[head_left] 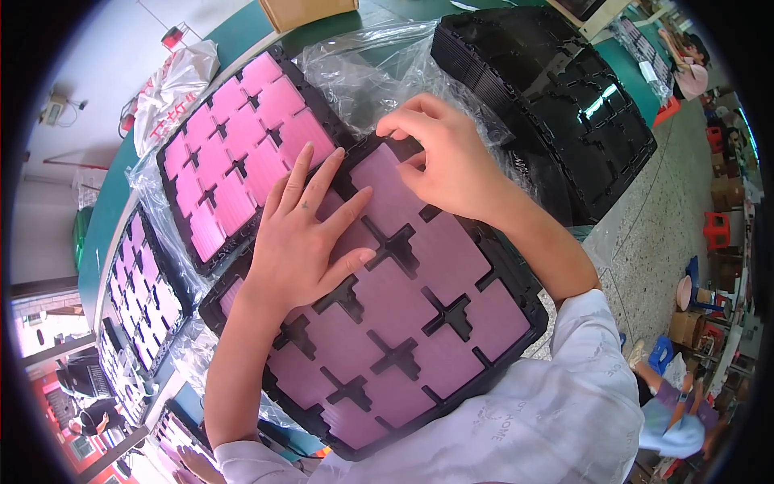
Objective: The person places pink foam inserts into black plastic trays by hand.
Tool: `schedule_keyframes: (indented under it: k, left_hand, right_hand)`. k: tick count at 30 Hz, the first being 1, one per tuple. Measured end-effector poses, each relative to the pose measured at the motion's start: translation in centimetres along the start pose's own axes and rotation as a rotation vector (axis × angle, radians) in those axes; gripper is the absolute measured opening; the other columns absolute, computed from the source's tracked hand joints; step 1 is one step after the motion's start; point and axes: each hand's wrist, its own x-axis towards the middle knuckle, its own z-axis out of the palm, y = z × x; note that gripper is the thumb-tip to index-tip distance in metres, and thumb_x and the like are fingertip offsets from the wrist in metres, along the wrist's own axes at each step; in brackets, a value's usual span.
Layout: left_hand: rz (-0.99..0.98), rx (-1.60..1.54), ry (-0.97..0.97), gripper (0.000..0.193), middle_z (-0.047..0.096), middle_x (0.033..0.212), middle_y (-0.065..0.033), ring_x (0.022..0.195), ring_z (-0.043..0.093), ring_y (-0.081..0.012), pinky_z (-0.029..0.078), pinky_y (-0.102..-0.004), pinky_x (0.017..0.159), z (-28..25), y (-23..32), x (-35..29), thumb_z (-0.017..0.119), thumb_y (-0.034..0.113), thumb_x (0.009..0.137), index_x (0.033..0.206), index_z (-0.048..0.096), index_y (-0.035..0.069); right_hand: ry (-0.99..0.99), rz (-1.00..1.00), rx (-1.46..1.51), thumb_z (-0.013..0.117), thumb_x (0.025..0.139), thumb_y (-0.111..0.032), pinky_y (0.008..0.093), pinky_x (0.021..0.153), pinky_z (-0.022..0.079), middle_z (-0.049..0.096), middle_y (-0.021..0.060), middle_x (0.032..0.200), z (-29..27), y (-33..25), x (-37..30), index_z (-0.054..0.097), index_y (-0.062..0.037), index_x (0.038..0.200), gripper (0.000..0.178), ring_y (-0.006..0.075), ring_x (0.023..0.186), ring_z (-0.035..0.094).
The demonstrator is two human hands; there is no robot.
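A black plastic tray lies tilted close against my body. Its compartments hold pink flat pieces, with black cross-shaped dividers between them. My left hand rests on its upper left part, fingers spread over the pieces and the rim. At the far edge of the same tray is my right hand. Its fingers are curled, the thumb low near a pink piece and the index finger by the rim. Whatever lies within those curled fingers is hidden.
Beyond, a second black tray of pink pieces lies on clear plastic film. Stacked empty black trays stand at the far right. Another filled tray sits left on the green table. A white bag and cardboard box stand behind. Other people work nearby.
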Motion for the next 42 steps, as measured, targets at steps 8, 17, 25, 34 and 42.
schedule_keyframes:
  k: [8, 17, 25, 34, 42]
  left_hand:
    - [0.007, 0.044, 0.015, 0.067, 0.037, 0.169, -0.0217, 0.158, 0.027, -0.0488, 0.030, -0.0580, 0.122, 0.1, 0.1, 1.0, 0.055, 0.065, 0.099, 0.146, 0.067, 0.019]
    - [0.027, 0.036, 0.009, 0.064, 0.035, 0.170, -0.0219, 0.159, 0.023, -0.0491, 0.028, -0.0578, 0.124, 0.2, 0.1, 3.2, 0.053, 0.061, 0.101, 0.147, 0.067, 0.018]
    - [0.058, 0.006, 0.016, 0.063, 0.034, 0.169, -0.0226, 0.159, 0.023, -0.0513, 0.026, -0.0583, 0.125, 0.7, 1.1, 4.4, 0.053, 0.060, 0.102, 0.146, 0.067, 0.018]
    - [0.116, 0.012, 0.051, 0.059, 0.042, 0.164, -0.0248, 0.155, 0.030, -0.0523, 0.031, -0.0566, 0.122, 0.0, 3.4, 3.6, 0.059, 0.060, 0.099, 0.137, 0.073, 0.017]
    - [0.023, 0.081, 0.010, 0.061, 0.034, 0.170, -0.0219, 0.160, 0.021, -0.0496, 0.024, -0.0587, 0.126, 0.2, 1.8, 3.8, 0.055, 0.059, 0.101, 0.144, 0.068, 0.017]
  right_hand:
    - [-0.109, 0.079, 0.024, 0.078, 0.081, 0.007, 0.0310, 0.077, 0.066, 0.063, 0.0114, 0.125, -1.5, -1.2, -0.1, 0.070, -0.0036, 0.119, 0.041, 0.0240, 0.109, 0.070]
    - [0.062, -0.026, -0.135, 0.085, 0.080, -0.011, 0.0354, 0.084, 0.057, 0.067, 0.0130, 0.119, -7.2, -3.3, -4.4, 0.072, -0.0058, 0.112, 0.035, 0.0293, 0.097, 0.071]
    - [0.175, 0.185, -0.138, 0.087, 0.078, -0.009, 0.0307, 0.076, 0.057, 0.069, 0.0084, 0.122, -9.7, -3.8, -10.4, 0.076, -0.0086, 0.106, 0.030, 0.0200, 0.101, 0.071]
    - [0.248, 0.266, -0.066, 0.088, 0.078, -0.007, 0.0301, 0.076, 0.055, 0.070, 0.0076, 0.123, -10.3, -4.0, -15.1, 0.076, -0.0091, 0.105, 0.029, 0.0194, 0.102, 0.070]
    - [0.265, 0.287, -0.023, 0.087, 0.078, -0.006, 0.0298, 0.078, 0.054, 0.069, 0.0093, 0.123, -10.3, -4.2, -16.6, 0.075, -0.0073, 0.104, 0.029, 0.0192, 0.101, 0.069]
